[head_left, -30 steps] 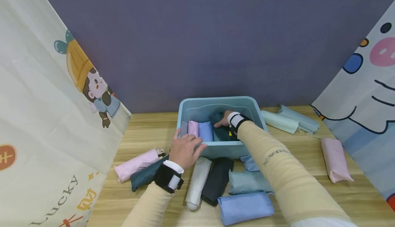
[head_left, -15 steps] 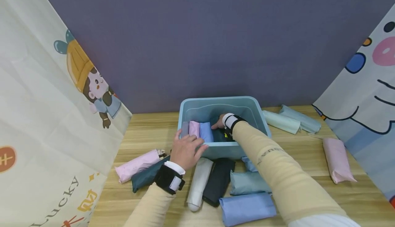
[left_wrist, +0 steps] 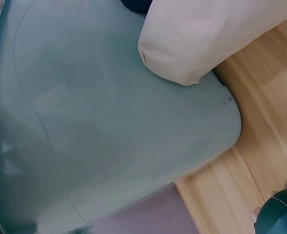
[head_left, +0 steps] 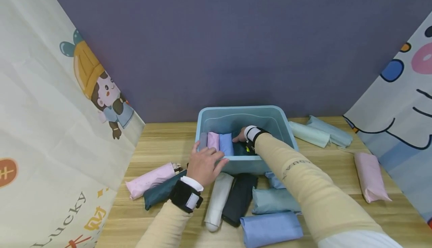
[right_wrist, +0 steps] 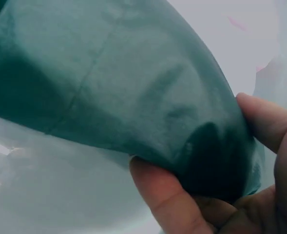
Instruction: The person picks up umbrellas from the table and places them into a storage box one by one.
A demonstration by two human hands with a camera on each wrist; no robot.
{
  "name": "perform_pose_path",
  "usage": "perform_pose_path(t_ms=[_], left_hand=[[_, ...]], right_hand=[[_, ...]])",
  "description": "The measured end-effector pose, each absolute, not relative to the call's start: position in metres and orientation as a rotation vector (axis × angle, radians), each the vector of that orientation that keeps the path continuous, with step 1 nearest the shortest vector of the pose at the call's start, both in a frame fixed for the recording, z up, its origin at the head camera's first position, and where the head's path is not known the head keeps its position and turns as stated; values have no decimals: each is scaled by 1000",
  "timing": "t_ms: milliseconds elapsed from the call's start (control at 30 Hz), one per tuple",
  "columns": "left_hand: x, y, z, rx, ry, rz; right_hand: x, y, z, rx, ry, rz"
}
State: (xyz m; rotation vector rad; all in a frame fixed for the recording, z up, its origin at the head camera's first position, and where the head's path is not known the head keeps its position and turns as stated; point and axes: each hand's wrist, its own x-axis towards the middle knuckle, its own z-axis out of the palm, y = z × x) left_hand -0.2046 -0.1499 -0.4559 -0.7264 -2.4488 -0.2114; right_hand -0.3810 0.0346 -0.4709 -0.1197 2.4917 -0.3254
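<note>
A light-blue plastic bin [head_left: 246, 165] stands against the back wall. Inside, at its left end, a greyish, a pink [head_left: 213, 141] and a blue folded umbrella [head_left: 226, 145] stand in a row. My right hand [head_left: 239, 135] reaches in and grips a dark-green folded umbrella [head_left: 240, 149] close beside the blue one. The right wrist view has thumb and fingers pinching the end of this umbrella's sleeve [right_wrist: 114, 83]. My left hand [head_left: 204, 165] rests on the bin's front-left rim, fingers spread; the left wrist view mostly takes in the bin's outer wall [left_wrist: 109, 122].
In front of the bin lie off-white [head_left: 218, 203], black [head_left: 239, 199], grey-green [head_left: 275, 201] and blue [head_left: 271, 229] umbrellas. A pink [head_left: 152, 180] and a dark-teal umbrella [head_left: 162, 191] lie left; mint [head_left: 310, 133], grey-blue [head_left: 332, 132] and pink ones [head_left: 370, 177] lie right.
My right hand has moved left and down inside the bin, bringing the dark-green umbrella up close to the blue one. My left hand has stayed at the rim.
</note>
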Motion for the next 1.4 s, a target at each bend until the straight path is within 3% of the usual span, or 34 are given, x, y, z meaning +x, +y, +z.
perform_pose_path(t_ms=[1400], left_hand=[[-203, -151, -454, -730, -2486, -214]], right_hand=[[-379, 39, -471, 8, 2456, -331]])
